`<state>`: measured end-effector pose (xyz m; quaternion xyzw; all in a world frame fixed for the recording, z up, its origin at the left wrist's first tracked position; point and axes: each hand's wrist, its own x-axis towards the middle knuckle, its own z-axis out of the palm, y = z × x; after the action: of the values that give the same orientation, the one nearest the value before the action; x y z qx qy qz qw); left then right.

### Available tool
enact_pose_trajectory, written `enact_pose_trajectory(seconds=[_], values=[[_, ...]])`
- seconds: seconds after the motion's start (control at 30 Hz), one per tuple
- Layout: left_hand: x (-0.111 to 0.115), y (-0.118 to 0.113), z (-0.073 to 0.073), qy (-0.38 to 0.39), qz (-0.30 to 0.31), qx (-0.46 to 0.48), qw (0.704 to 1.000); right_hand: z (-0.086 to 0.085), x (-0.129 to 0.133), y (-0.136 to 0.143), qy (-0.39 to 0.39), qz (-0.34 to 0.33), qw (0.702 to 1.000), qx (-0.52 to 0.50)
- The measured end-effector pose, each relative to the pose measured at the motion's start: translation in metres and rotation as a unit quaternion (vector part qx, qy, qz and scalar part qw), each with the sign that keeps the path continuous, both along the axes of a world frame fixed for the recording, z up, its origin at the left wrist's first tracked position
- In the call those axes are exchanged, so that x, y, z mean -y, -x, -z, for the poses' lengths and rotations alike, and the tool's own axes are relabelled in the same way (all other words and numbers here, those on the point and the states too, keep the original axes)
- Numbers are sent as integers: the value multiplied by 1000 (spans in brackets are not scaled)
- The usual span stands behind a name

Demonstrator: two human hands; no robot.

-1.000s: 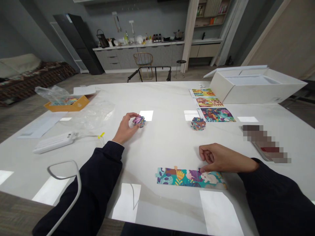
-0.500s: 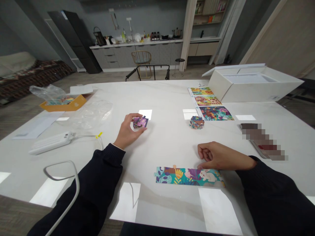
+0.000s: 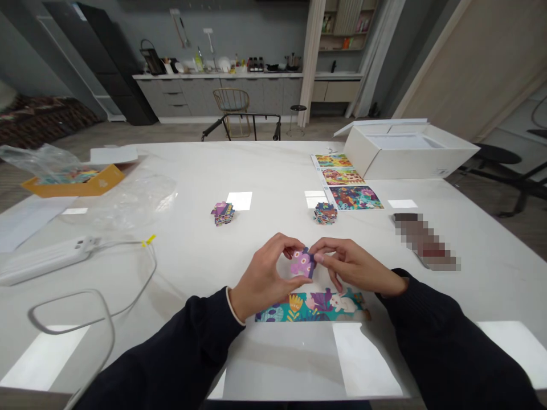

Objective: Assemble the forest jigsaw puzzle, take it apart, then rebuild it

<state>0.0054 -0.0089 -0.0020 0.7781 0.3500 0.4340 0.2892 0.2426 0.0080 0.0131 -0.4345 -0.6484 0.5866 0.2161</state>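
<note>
My white table (image 3: 192,245) bears an open white box (image 3: 399,162), then, nearer me, a joined puzzle strip (image 3: 316,311). By the strip are my left grip (image 3: 265,275) and right grip (image 3: 355,265), with two piece stacks (image 3: 223,214) farther off. Left pinches a purple puzzle piece (image 3: 301,264); right touches its edge (whether pinching, I cannot tell).

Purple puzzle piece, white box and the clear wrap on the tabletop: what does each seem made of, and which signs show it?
Purple puzzle piece: probably printed cardboard, sheen unclear; thin, with a knobbed edge.
White box: likely matte cardboard; plain walls with straight, fold-like edges.
Clear wrap: apparently glossy plastic film; see-through, with bright creases.
</note>
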Motion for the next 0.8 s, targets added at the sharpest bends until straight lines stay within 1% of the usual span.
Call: enact_pose_trajectory(seconds=[0.1, 0.17, 0.27, 0.37, 0.43, 0.5, 0.57, 0.63, 0.7, 0.8], values=[[8, -14, 2, -19, -4, 7, 1000, -1, 4, 7, 3, 24, 999, -27], [9, -18, 4, -29, 0, 4, 1000, 1, 3, 8, -2, 35, 999, -35], [8, -16, 7, -30, 12, -7, 999, 5, -2, 3, -19, 60, 997, -46], [8, -10, 7, -28, 20, -22, 999, 3, -9, -12, -35, 86, 995, -23], [9, -7, 5, -29, 51, -43, 997, -2, -14, -26, -43, 99, 994, 13], [13, -6, 3, -33, 108, -73, 991, -6, -17, -41, -45, 101, 992, 61], [17, -7, 2, -34, 173, -106, 979, -9, -19, -54, -23, 80, 990, 109], [20, -8, 2, -36, 223, -135, 965, -9, -20, -63, 26, 45, 989, 136], [24, -10, 4, -37, 250, -161, 954, -7, -19, -67, 84, 17, 987, 138], [26, -11, 8, -41, 265, -191, 944, -2, -19, -68, 144, -9, 980, 134]])
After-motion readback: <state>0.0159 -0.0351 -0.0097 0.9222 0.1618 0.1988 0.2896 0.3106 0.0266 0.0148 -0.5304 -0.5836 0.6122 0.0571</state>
